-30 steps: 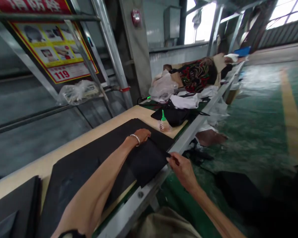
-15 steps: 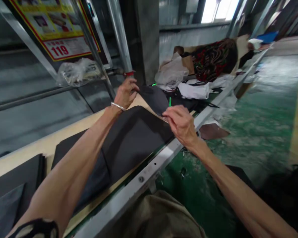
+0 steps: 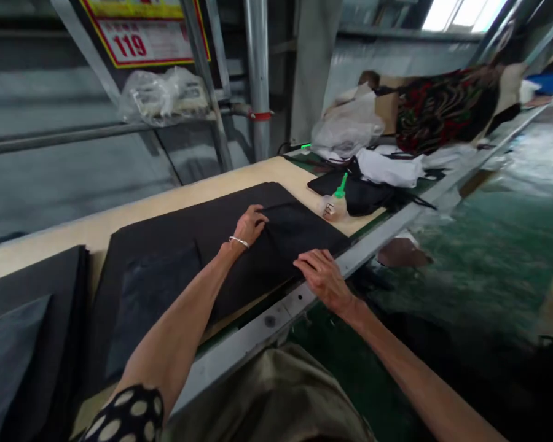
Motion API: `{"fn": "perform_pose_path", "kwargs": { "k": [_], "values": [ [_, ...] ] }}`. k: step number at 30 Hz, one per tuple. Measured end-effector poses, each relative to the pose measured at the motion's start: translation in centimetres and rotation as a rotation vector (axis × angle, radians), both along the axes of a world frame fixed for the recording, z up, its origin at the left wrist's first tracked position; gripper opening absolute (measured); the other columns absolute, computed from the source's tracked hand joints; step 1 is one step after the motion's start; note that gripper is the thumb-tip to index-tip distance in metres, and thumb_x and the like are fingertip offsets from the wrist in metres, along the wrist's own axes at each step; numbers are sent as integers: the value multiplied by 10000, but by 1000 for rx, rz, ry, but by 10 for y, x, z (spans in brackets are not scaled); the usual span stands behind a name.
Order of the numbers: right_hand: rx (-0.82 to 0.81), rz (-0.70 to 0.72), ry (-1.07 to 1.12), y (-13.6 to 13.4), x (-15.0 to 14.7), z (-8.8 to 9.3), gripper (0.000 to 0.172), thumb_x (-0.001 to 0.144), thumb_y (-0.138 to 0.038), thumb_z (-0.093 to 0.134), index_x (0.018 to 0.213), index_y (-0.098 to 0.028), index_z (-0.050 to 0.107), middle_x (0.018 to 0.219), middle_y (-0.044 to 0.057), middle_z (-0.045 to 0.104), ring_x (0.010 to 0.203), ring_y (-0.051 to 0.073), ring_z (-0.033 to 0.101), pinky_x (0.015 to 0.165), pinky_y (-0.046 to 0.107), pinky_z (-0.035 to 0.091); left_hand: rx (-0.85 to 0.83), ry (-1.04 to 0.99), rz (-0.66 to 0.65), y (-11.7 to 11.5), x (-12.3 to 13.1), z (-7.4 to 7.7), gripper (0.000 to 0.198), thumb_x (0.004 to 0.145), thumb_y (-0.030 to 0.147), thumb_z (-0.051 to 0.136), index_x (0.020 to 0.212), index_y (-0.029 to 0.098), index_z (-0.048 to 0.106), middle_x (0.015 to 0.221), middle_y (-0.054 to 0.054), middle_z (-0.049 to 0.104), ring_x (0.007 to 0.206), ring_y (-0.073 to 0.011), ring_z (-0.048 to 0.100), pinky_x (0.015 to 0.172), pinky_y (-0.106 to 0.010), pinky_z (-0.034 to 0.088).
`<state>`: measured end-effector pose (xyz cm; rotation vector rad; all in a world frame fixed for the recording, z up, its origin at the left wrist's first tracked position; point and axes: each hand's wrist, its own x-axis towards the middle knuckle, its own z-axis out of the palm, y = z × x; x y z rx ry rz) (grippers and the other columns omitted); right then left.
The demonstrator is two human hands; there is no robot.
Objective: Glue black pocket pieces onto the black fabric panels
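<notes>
A large black sheet (image 3: 175,227) lies flat on the pale board. On its right part rests a darker, thin black fabric piece (image 3: 299,227). My left hand (image 3: 251,225), with a silver bangle at the wrist, pinches the far left corner of this piece. The near left corner is between the closed fingers of my right hand (image 3: 321,276), close to the table's metal edge. Another dark fabric piece (image 3: 154,294) lies on the sheet beside my left forearm. Just beyond the sheet's right side stands a small bottle (image 3: 335,205) with a green nozzle.
At the left is a stack of black sheets (image 3: 50,270) with a dark piece on top. A metal rail (image 3: 276,316) runs along the near edge. Farther right lie white cloth (image 3: 389,167), a clear plastic bag (image 3: 348,129) and patterned fabric (image 3: 442,110). An upright pipe (image 3: 258,73) stands behind.
Both hands have come nearer, bringing the black material they held raised at the far end down onto the sheet. The bottle, mostly hidden before, now shows. The view has shifted.
</notes>
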<state>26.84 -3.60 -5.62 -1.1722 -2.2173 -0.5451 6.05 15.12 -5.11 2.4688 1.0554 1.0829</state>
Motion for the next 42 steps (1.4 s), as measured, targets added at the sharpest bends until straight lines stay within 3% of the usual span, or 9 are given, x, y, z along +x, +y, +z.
{"fn": "perform_pose_path", "kwargs": {
  "k": [13, 22, 33, 38, 42],
  "values": [
    [-26, 33, -134, -10, -3, 7, 213, 913, -61, 502, 973, -151, 687, 980, 84, 651, 869, 204, 532, 760, 327, 404, 46, 98, -14, -3, -2, -7, 240, 779, 79, 568, 889, 189, 751, 1264, -78, 579, 1138, -219, 608, 1001, -345, 511],
    [23, 86, -219, -8, -1, 11, 243, 894, -32, 492, 972, -131, 699, 973, 98, 656, 874, 205, 545, 770, 330, 435, 21, 67, 12, -5, 0, -6, 226, 789, 84, 570, 860, 189, 757, 1270, -82, 580, 1085, -216, 641, 984, -360, 527],
    [17, 152, -210, -5, 2, 6, 274, 898, -30, 479, 1001, -133, 711, 991, 114, 665, 917, 212, 567, 796, 344, 477, 29, 98, 57, -11, -15, -9, 245, 768, 77, 573, 859, 200, 764, 1267, -77, 574, 1125, -229, 616, 997, -361, 515],
    [-9, 168, -200, -5, 1, 6, 253, 897, -40, 500, 998, -139, 710, 991, 109, 664, 899, 206, 574, 801, 347, 485, -18, 90, 67, -13, -14, -3, 268, 746, 40, 547, 824, 197, 750, 1142, -70, 613, 1055, -213, 631, 978, -360, 527],
    [13, 187, -182, -3, 1, 6, 235, 898, -37, 500, 970, -127, 705, 972, 107, 655, 880, 203, 564, 773, 334, 479, -6, 23, 154, -36, -13, 6, 265, 797, 60, 518, 945, 164, 711, 1241, -109, 571, 1102, -229, 603, 1003, -395, 509]
  ]
}}
